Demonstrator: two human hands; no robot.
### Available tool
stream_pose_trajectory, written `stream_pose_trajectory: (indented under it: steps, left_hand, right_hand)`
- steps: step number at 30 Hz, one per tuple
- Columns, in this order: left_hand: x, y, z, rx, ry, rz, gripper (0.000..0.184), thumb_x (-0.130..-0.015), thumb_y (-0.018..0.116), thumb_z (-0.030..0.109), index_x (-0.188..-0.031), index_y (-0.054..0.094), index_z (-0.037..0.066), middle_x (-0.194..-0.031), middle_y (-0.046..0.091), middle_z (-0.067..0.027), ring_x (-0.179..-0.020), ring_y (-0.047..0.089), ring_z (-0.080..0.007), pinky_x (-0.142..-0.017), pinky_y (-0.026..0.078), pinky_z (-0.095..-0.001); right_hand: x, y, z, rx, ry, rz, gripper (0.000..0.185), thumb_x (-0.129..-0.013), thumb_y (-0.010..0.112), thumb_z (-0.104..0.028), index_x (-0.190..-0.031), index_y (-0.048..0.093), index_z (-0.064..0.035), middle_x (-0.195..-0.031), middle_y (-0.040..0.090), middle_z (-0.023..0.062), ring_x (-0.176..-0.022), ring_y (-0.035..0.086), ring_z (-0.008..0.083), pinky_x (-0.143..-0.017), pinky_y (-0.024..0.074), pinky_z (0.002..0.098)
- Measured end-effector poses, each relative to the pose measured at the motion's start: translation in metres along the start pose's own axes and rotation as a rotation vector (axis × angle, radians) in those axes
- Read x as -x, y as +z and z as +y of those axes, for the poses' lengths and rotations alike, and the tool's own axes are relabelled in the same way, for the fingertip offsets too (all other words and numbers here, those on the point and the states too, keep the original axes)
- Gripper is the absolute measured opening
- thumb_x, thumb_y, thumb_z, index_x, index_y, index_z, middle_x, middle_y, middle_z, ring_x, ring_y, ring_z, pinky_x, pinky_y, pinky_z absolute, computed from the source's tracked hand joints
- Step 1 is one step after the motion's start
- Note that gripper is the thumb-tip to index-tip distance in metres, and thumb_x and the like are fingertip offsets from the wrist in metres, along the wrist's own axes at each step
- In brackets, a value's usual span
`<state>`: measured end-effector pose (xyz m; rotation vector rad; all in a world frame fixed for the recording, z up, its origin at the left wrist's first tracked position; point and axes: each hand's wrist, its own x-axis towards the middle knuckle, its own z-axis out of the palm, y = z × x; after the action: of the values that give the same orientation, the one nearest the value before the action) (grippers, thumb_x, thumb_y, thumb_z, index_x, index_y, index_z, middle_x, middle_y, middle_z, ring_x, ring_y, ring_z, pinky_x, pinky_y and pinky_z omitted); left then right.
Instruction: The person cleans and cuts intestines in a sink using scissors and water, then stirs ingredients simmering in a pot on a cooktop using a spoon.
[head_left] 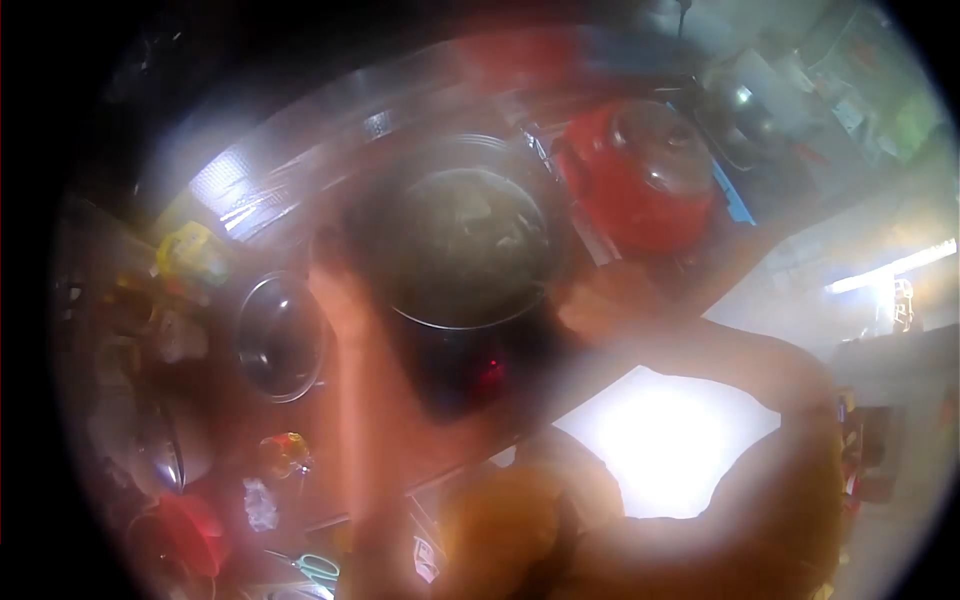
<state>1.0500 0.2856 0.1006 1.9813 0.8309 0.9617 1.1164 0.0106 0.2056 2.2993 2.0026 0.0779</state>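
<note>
A wide dark pot point(468, 250) with a bright metal rim holds cloudy liquid with paler pieces in it. It sits over a black induction cooker point(450, 375) with a small red light. At the pot's left side is my left hand point(338, 285), closed around its edge or handle, with the fingers partly hidden. My right hand point(600, 300) is closed at the opposite side of the pot. Haze and blur hide the exact grip of both hands.
A red pot point(640, 205) with a glass lid point(655, 140) stands at the back right. Left of my forearm lies a steel-rimmed round lid or bowl point(280, 337). Green-handled scissors point(318, 570), a yellow packet point(192, 252) and a red bowl point(193, 532) are nearby.
</note>
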Motion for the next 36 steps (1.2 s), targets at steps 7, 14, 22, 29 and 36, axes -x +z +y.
stream_pose_trajectory:
  steps: [7,14,22,29,36]
  left_hand:
    - [0.001,-0.001,0.008,-0.056,0.057,0.011,0.026,-0.084,0.043,0.015,-0.096,0.052,-0.006,-0.084,0.057,-0.0254,-0.076,0.055,-0.0374,-0.071,0.042,-0.0381]
    - [0.002,-0.004,0.007,-0.091,0.075,0.013,0.025,-0.086,0.043,0.017,-0.101,0.051,-0.001,-0.088,0.059,-0.0231,-0.084,0.055,-0.0409,-0.071,0.043,-0.044]
    - [0.004,-0.002,0.01,-0.151,0.027,0.055,0.031,-0.087,0.043,0.018,-0.109,0.048,-0.003,-0.088,0.058,-0.0266,-0.084,0.055,-0.042,-0.071,0.042,-0.0457]
    - [0.005,-0.003,0.014,-0.158,0.003,0.031,0.032,-0.087,0.043,0.019,-0.109,0.049,-0.003,-0.089,0.058,-0.0263,-0.085,0.055,-0.0417,-0.072,0.042,-0.0451]
    - [0.004,-0.002,0.009,-0.153,0.005,0.041,0.033,-0.087,0.043,0.02,-0.11,0.048,-0.003,-0.09,0.058,-0.0267,-0.087,0.054,-0.0419,-0.073,0.042,-0.0449]
  right_hand:
    - [-0.017,0.029,-0.022,0.135,0.205,-0.001,0.027,-0.069,0.051,-0.005,-0.091,0.056,0.0099,-0.054,0.056,0.0075,-0.049,0.058,0.0188,-0.039,0.0438,0.0305]
    - [-0.053,0.058,-0.012,0.137,0.337,0.092,0.018,-0.069,0.052,-0.006,-0.082,0.061,0.003,-0.057,0.059,0.0072,-0.054,0.061,0.0192,-0.042,0.0461,0.0318]
    - [-0.039,0.039,-0.016,0.021,0.312,-0.094,0.01,-0.068,0.054,-0.008,-0.063,0.063,-0.007,-0.063,0.061,0.0099,-0.062,0.063,0.0247,-0.05,0.05,0.0361]
    - [-0.01,0.011,-0.011,0.033,0.183,-0.147,0.014,-0.073,0.05,-0.011,-0.066,0.062,-0.0082,-0.066,0.061,0.0099,-0.066,0.062,0.0259,-0.056,0.0493,0.0377]
    - [-0.013,0.009,-0.018,0.087,0.177,-0.059,0.009,-0.068,0.053,-0.008,-0.065,0.061,-0.0106,-0.066,0.061,0.0072,-0.062,0.062,0.0238,-0.05,0.0477,0.0358]
